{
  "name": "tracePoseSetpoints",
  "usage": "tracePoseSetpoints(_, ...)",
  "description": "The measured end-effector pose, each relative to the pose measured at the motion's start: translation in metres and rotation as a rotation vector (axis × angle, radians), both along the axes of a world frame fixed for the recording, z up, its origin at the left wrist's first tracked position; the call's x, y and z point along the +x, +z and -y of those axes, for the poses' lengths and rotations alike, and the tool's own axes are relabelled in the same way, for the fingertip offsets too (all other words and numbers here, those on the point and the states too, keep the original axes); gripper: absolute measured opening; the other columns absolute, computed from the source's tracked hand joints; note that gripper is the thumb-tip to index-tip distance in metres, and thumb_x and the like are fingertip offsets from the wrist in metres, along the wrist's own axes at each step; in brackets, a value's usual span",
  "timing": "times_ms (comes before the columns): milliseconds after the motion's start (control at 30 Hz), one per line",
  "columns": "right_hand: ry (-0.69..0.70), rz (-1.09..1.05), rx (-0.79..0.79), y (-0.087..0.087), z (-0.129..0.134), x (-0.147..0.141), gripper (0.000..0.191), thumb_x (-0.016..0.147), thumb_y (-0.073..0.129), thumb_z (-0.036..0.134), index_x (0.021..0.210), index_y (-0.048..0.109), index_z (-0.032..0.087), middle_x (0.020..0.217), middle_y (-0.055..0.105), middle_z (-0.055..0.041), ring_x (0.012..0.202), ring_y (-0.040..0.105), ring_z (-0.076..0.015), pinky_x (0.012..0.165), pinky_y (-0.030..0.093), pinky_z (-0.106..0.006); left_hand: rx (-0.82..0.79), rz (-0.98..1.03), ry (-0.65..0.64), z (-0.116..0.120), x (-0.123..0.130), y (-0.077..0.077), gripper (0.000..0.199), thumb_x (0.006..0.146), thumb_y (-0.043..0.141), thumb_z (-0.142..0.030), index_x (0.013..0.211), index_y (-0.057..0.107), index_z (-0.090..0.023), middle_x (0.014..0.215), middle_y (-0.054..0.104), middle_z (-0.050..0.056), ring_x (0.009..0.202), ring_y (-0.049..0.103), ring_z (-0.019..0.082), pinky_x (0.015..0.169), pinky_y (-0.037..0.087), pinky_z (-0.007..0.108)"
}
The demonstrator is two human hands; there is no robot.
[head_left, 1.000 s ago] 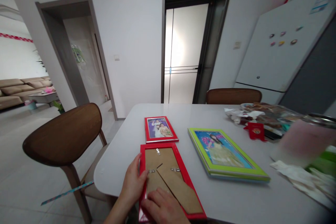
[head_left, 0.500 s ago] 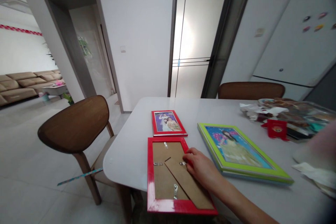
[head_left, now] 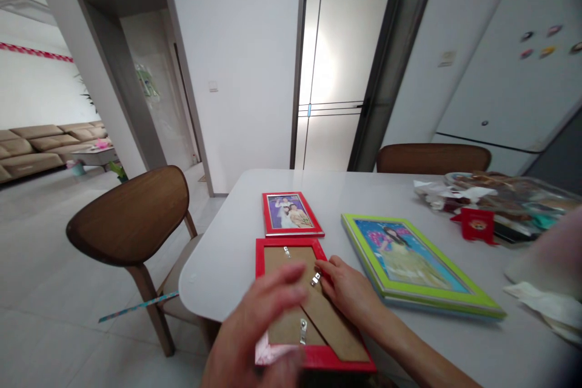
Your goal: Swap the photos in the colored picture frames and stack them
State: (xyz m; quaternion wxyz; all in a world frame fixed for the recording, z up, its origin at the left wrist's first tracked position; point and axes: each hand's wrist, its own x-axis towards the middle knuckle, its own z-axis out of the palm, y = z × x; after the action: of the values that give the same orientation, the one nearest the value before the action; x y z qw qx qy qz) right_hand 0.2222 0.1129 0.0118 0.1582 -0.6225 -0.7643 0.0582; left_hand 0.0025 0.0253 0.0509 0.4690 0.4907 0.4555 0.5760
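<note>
At the table's near edge, the red frame's clip now slants, likely part-released; my left hand has entered, fingers wide; my right hand's grip I can't tell.

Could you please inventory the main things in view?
Overturned frame: one, red, table's near edge
Photo frame: one, red, beyond it
Larger frame: one, green, right
Table: one, white, centre
Chairs: two, brown, left and behind
Packet: one, red, right
Clutter: uncounted, mixed, right
Container: one, pinkish, right edge
Strip: one, bluish, by left chair
Sofa: one, beige, far left
Door: one, pale, behind
Doorway: one, grey, left
Fridge: one, white, far right
Left grip: one, bare, over overturned frame
Right grip: one, bare, at overturned frame
</note>
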Motion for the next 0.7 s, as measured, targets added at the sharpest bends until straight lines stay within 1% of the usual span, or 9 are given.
tracePoseSetpoints(67,0.031,-0.03,0.045,0.005,0.001,-0.007,0.029,0.077,0.04,0.023,0.101,0.057,0.019,0.088,0.056,-0.0071,0.08,0.051,-0.0166,0.069,0.036,-0.025,0.046,-0.26,-0.017,-0.033,0.002,-0.004,0.037,0.072,0.056,-0.025,0.109,0.05,-0.022,0.116,0.05,0.006,0.109,0.043,0.023,0.094,0.033,0.039)
tracePoseSetpoints(100,0.067,-0.052,0.057,0.008,0.003,-0.013,0.028,0.078,0.04,0.024,0.099,0.058,0.018,0.088,0.056,-0.0074,0.083,0.051,-0.017,0.071,0.036,-0.025,0.078,-0.456,-0.022,-0.047,0.003,-0.011,0.043,0.07,0.055,-0.022,0.112,0.047,-0.019,0.118,0.049,0.007,0.113,0.04,0.024,0.098,0.029,0.041)
tracePoseSetpoints(133,0.114,-0.076,0.057,0.011,0.004,-0.02,0.027,0.078,0.04,0.025,0.096,0.059,0.018,0.088,0.056,-0.0073,0.084,0.05,-0.0171,0.073,0.036,-0.026,0.083,-0.597,-0.02,-0.059,0.004,-0.02,0.047,0.069,0.052,-0.019,0.115,0.044,-0.017,0.12,0.048,0.009,0.113,0.04,0.023,0.098,0.029,0.041)
tracePoseSetpoints(233,0.25,-0.127,0.018,0.015,0.004,-0.049,0.022,0.078,0.042,0.025,0.082,0.063,0.018,0.084,0.056,-0.0055,0.082,0.05,-0.0156,0.073,0.036,-0.025,0.083,-0.676,-0.011,-0.079,0.007,-0.051,0.054,0.066,0.05,-0.013,0.119,0.04,-0.01,0.124,0.044,0.013,0.116,0.038,0.022,0.099,0.027,0.039)
tracePoseSetpoints(333,0.289,-0.115,0.01,0.012,-0.002,-0.073,0.018,0.077,0.046,0.025,0.072,0.062,0.018,0.08,0.056,-0.004,0.08,0.049,-0.0148,0.07,0.036,-0.023,0.103,-0.708,-0.006,-0.081,0.009,-0.069,0.054,0.067,0.046,-0.012,0.12,0.038,-0.007,0.127,0.04,0.015,0.118,0.035,0.021,0.101,0.025,0.037)
tracePoseSetpoints(433,0.246,-0.095,0.01,0.005,-0.009,-0.085,0.018,0.077,0.045,0.02,0.069,0.061,0.017,0.077,0.055,-0.0041,0.075,0.049,-0.0139,0.067,0.035,-0.023,0.118,-0.742,-0.003,-0.079,0.01,-0.072,0.054,0.068,0.042,-0.011,0.122,0.036,-0.005,0.128,0.039,0.015,0.118,0.035,0.02,0.101,0.025,0.035)
tracePoseSetpoints(500,0.219,-0.093,0.011,0.001,-0.014,-0.085,0.019,0.077,0.044,0.019,0.068,0.061,0.016,0.076,0.056,-0.0046,0.074,0.049,-0.0138,0.066,0.035,-0.023,0.125,-0.758,0.001,-0.079,0.01,-0.071,0.056,0.067,0.042,-0.009,0.122,0.035,-0.005,0.128,0.039,0.015,0.118,0.035,0.02,0.101,0.025,0.036)
tracePoseSetpoints(567,0.195,-0.095,0.023,-0.002,-0.02,-0.079,0.019,0.077,0.044,0.022,0.072,0.061,0.016,0.079,0.056,-0.0052,0.076,0.049,-0.0145,0.068,0.035,-0.023,0.128,-0.768,0.006,-0.079,0.01,-0.071,0.058,0.065,0.042,-0.008,0.122,0.035,-0.004,0.128,0.038,0.015,0.118,0.035,0.021,0.1,0.026,0.037)
tracePoseSetpoints(700,0.09,-0.092,0.064,-0.004,-0.033,-0.057,0.023,0.08,0.039,0.023,0.088,0.059,0.014,0.09,0.055,-0.0091,0.084,0.047,-0.0171,0.075,0.033,-0.026,0.136,-0.773,0.007,-0.08,0.012,-0.071,0.058,0.065,0.042,-0.007,0.122,0.035,-0.005,0.128,0.04,0.014,0.117,0.036,0.02,0.1,0.027,0.037)
